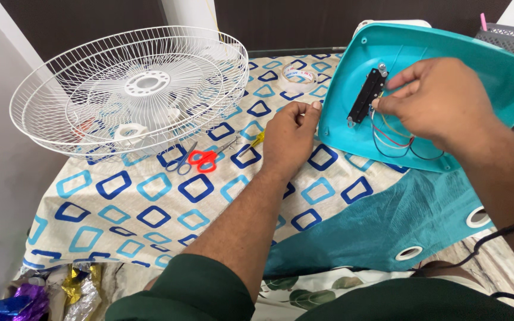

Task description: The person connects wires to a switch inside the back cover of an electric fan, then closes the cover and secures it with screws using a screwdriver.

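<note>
A teal plastic fan base [477,71] stands tilted on the table with its hollow underside facing me. My left hand [290,137] grips its left rim with fingers curled. My right hand [435,101] reaches inside the shell, fingertips pinching at a black switch block [367,95] from which red, blue and yellow wires [397,142] hang. The table is covered by a white cloth with blue squares [150,202].
White wire fan guards [132,89] lie stacked at the left. Red-handled and blue-handled scissors [194,159] lie on the cloth, a clear tape roll [298,76] farther back. A grey mesh holder [504,37] stands at back right. Shiny foil scraps [43,294] lie at lower left.
</note>
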